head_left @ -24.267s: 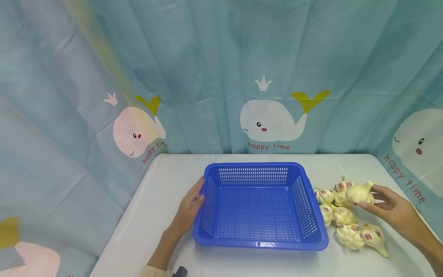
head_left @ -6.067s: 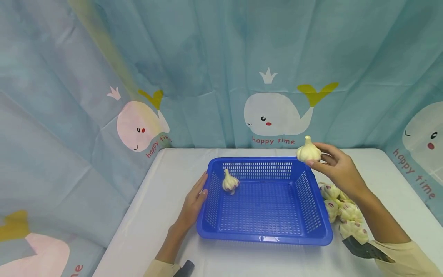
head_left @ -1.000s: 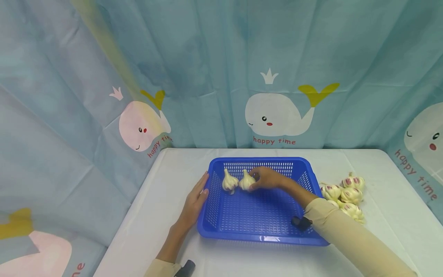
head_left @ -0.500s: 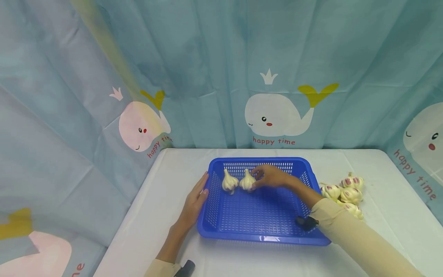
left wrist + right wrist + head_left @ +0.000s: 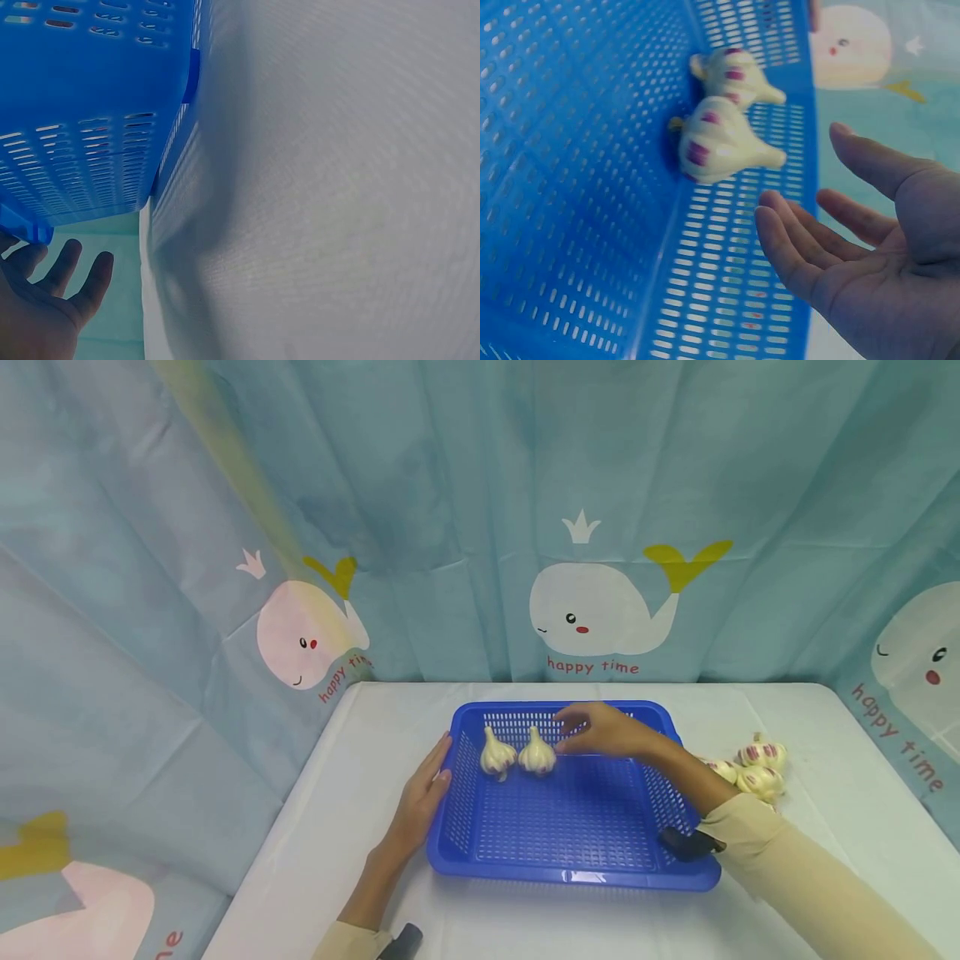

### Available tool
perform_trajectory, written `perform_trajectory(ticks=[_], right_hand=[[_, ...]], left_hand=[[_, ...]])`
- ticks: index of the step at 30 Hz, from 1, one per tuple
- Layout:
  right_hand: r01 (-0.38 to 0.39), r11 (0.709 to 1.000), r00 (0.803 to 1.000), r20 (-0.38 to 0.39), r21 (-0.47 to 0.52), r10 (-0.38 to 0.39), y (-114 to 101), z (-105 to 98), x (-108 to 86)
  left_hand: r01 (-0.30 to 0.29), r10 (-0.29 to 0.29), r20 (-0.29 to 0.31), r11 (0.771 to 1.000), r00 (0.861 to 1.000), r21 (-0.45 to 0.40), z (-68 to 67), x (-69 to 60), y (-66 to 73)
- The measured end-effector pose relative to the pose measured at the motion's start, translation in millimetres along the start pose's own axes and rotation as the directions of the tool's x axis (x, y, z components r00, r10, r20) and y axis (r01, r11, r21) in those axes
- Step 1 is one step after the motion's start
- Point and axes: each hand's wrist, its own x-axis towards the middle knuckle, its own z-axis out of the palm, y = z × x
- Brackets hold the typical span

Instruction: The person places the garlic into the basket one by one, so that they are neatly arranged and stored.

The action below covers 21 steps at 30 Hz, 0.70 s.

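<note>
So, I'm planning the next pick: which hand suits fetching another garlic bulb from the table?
Probably the right hand: it holds nothing and is nearer the loose bulbs. The left hand touches the basket on the opposite side.

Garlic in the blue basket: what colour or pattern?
The garlic is pale cream with purple patches; shows best in the right wrist view.

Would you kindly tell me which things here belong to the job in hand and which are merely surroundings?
In the job: blue basket, two garlic bulbs inside it, garlic pile beside it, left hand, right hand.
Just around it: white table, whale-print curtain.
</note>
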Motion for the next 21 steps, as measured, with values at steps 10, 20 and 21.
perform_trajectory(ticks=[10,20,21], right_hand=[[0.055,0.996,0.997,-0.066,0.076,-0.050,-6,-23,-30.0],[0.038,0.996,0.989,-0.146,0.086,-0.025,-1,-47,-67.1],[0.034,0.996,0.988,-0.152,0.086,-0.021,0,-49,-71.2]], left_hand=[[0.009,-0.009,0.001,1.000,1.000,0.003,-0.3,0.1,0.6],[0.002,-0.002,0.003,1.000,1.000,-0.002,-0.9,0.3,-0.5],[0.001,-0.001,0.003,1.000,1.000,-0.003,-0.9,0.3,-0.7]])
